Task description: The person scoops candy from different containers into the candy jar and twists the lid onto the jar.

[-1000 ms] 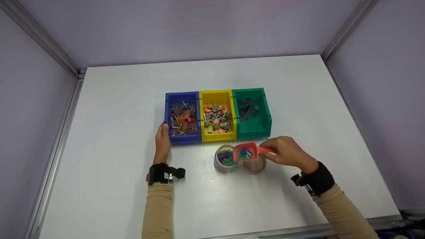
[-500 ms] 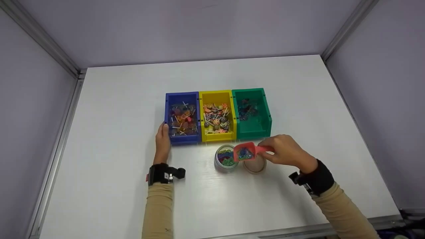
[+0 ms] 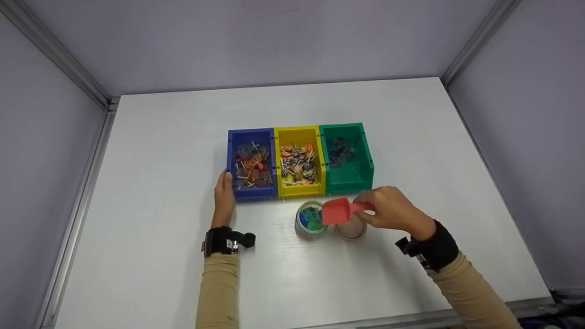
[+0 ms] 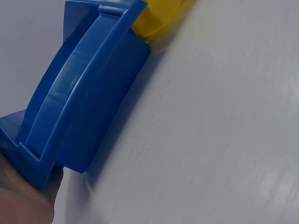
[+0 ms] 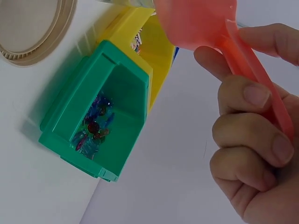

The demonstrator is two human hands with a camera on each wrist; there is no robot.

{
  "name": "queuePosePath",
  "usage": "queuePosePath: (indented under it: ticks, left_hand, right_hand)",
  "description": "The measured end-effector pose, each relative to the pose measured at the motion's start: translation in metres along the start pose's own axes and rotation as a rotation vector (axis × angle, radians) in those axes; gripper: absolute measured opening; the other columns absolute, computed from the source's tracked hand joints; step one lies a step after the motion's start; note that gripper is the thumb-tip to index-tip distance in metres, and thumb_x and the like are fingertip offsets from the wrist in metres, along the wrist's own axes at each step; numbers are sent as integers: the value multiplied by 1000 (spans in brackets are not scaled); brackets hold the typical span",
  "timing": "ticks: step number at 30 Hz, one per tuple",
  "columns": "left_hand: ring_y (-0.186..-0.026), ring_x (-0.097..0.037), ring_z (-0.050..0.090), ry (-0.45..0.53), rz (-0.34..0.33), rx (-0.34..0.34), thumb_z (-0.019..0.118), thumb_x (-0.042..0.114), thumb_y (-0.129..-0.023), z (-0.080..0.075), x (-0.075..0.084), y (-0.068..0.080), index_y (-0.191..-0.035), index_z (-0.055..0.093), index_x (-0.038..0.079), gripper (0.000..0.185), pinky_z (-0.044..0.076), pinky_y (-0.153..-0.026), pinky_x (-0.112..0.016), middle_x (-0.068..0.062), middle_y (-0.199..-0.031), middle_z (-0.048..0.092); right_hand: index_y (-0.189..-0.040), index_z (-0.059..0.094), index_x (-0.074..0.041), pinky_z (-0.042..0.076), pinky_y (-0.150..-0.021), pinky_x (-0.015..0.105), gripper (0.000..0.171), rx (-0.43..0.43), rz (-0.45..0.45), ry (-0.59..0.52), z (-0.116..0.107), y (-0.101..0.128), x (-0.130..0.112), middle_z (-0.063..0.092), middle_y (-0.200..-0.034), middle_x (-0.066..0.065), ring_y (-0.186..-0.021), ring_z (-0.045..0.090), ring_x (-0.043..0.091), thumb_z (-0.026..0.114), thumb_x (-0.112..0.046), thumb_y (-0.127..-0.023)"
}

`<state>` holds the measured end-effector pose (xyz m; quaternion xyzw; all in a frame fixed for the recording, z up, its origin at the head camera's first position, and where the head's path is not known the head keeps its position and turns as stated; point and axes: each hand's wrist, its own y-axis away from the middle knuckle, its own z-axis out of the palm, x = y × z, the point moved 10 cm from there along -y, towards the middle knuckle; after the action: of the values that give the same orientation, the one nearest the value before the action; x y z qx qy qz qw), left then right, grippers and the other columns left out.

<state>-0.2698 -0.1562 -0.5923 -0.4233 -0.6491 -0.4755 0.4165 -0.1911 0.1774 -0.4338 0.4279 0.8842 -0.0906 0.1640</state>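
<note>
My right hand (image 3: pixel 388 208) grips the handle of a coral-red scoop (image 3: pixel 336 211), its fingers curled round it in the right wrist view. The scoop is tilted, with nothing seen in its bowl, beside the mouth of a clear jar (image 3: pixel 307 230). Blue and green shiny pieces (image 3: pixel 312 219) fill the jar near its rim. My left hand (image 3: pixel 224 201) rests against the outer left side of a blue bin (image 4: pixel 103 88), near its front corner. Part of that hand is out of the left wrist view.
A yellow bin (image 3: pixel 297 132) of small lollipops stands between the blue bin of lollipops and a green bin (image 3: pixel 349 176) with dark shiny pieces. A round lid (image 3: pixel 351 230) lies under the scoop, right of the jar. Walls enclose the white table (image 3: pixel 160 137) behind and at the sides.
The blue and green pieces have left the scoop, and the jar's contents stand higher with new pieces on top. The right hand has tilted the scoop; the left hand keeps its place.
</note>
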Motion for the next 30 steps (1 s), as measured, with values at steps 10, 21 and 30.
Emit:
queuePosePath:
  ticks: [10, 21, 30]
  left_hand:
    - [-151, -32, 19, 9, -19, -15, 27, 35, -107, 1, -2, -1, -152, 23, 3, 56, 17, -127, -43, -17, -160, 25]
    - [-151, -34, 20, 13, -4, -10, 27, 31, -107, 1, -2, -4, -151, 23, -1, 55, 17, -127, -43, -21, -159, 24]
    - [-151, -34, 18, 2, -18, -13, 27, 34, -107, 1, -3, -3, -152, 22, 0, 57, 16, -128, -44, -20, -160, 23]
  right_hand:
    - [-89, 75, -6, 46, -53, 19, 16, 41, 3, -4, -2, 2, 0, 73, -74, 4, -56, 53, 9, 73, -21, -84]
    - [-89, 73, -4, 41, -52, 16, 18, 65, 27, -25, -6, 4, 3, 70, -68, 4, -54, 45, 4, 72, -21, -85]
    - [-93, 73, 0, 45, -55, 21, 14, 93, 128, -39, -12, 5, 18, 71, -70, 9, -56, 48, 8, 69, -10, -85]
